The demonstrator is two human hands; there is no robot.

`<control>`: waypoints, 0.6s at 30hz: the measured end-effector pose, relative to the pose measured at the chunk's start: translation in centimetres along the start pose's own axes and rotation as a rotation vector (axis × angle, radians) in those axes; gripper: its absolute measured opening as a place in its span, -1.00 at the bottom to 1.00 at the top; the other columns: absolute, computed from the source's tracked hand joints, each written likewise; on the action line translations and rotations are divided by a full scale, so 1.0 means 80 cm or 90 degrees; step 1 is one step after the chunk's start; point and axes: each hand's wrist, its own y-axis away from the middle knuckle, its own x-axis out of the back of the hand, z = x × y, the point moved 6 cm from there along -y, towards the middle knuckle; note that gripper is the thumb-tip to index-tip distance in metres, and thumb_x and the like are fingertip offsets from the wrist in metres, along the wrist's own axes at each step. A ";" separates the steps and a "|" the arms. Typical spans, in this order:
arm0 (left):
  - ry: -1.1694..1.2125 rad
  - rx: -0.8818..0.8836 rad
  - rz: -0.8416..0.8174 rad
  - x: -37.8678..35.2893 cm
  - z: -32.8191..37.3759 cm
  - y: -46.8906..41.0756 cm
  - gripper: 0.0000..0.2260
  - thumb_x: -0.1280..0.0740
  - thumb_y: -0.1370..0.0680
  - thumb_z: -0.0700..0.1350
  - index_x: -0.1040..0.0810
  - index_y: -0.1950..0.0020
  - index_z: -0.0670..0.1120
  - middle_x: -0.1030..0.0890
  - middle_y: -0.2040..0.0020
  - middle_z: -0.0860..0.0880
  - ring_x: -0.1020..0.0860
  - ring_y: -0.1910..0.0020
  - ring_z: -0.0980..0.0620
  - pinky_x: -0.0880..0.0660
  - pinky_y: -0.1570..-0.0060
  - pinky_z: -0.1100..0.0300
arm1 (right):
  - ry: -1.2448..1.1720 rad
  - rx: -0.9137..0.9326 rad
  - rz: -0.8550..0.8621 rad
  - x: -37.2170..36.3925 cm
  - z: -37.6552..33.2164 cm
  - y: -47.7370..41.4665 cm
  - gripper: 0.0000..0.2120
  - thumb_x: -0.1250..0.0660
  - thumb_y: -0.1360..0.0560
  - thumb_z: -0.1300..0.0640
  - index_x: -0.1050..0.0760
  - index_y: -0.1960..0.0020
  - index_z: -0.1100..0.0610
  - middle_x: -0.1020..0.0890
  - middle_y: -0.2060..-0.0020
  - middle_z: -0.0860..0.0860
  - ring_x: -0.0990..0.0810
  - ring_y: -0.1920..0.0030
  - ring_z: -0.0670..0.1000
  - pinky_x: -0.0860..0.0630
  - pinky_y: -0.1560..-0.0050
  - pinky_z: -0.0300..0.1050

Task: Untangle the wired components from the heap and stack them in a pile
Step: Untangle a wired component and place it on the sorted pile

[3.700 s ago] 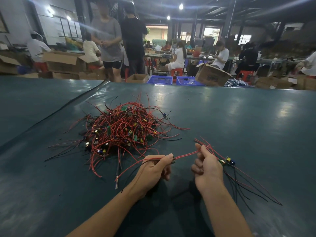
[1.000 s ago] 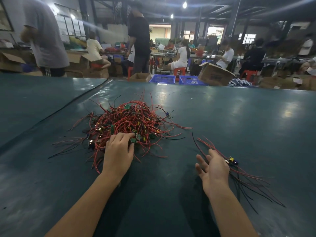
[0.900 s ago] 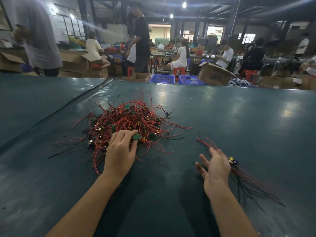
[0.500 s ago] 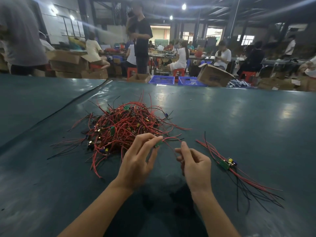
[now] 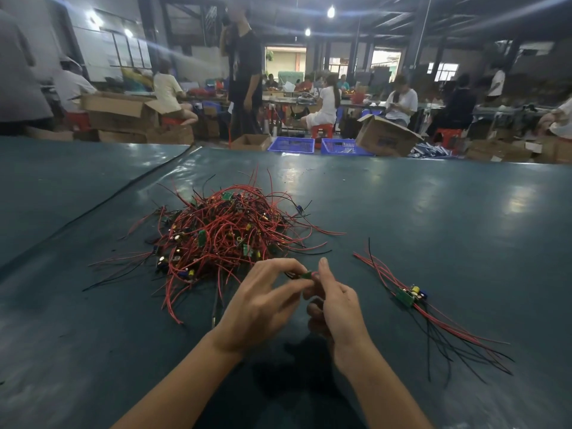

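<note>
As left hand (image 5: 263, 305) and right hand (image 5: 337, 308) pinch one component (image 5: 307, 274), heap (image 5: 229, 233) behind

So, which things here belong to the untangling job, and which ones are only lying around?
Belong to the job:
- tangled heap of red and black wires
- sorted pile on the right
- green component, pinched between left hand and right hand

Just lying about:
- cardboard boxes
- blue baskets
- red stools

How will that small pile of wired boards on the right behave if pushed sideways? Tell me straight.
Likely floppy: the sorted pile has thin wires splayed and bent on the table, so they'd trail behind rather than move together. Probably light, given its small circuit board. Loose ends might snag.
</note>
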 end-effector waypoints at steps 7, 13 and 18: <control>0.050 0.029 -0.012 -0.002 0.005 -0.001 -0.90 -0.43 -0.45 -0.19 -0.64 0.13 -0.22 -0.58 0.06 -0.12 -0.56 0.09 -0.01 -0.53 0.14 0.16 | -0.047 0.076 0.061 0.012 -0.010 -0.002 -0.78 -0.31 -0.58 0.00 -0.71 0.14 -0.05 -0.54 0.38 -0.09 -0.40 0.45 -0.16 -0.34 0.47 -0.25; 0.185 0.202 -0.075 -0.020 -0.013 0.007 -0.57 -0.15 -0.62 0.06 -0.56 0.28 -0.18 -0.53 0.31 -0.01 -0.49 0.35 0.03 -0.45 0.35 0.01 | -0.071 0.139 0.042 0.010 -0.017 0.001 -0.78 -0.30 -0.57 0.04 -0.72 0.12 -0.05 -0.38 0.42 -0.10 -0.23 0.50 -0.15 -0.24 0.50 -0.28; 0.507 0.499 -0.082 -0.043 -0.028 0.022 -0.51 -0.15 -0.53 0.26 -0.58 0.34 -0.08 -0.58 0.39 -0.06 -0.53 0.41 0.03 -0.45 0.36 0.20 | -0.040 0.137 -0.085 -0.014 -0.016 0.008 -0.81 -0.33 -0.52 0.08 -0.71 0.11 0.08 -0.61 0.45 -0.09 -0.54 0.49 -0.15 -0.47 0.45 -0.32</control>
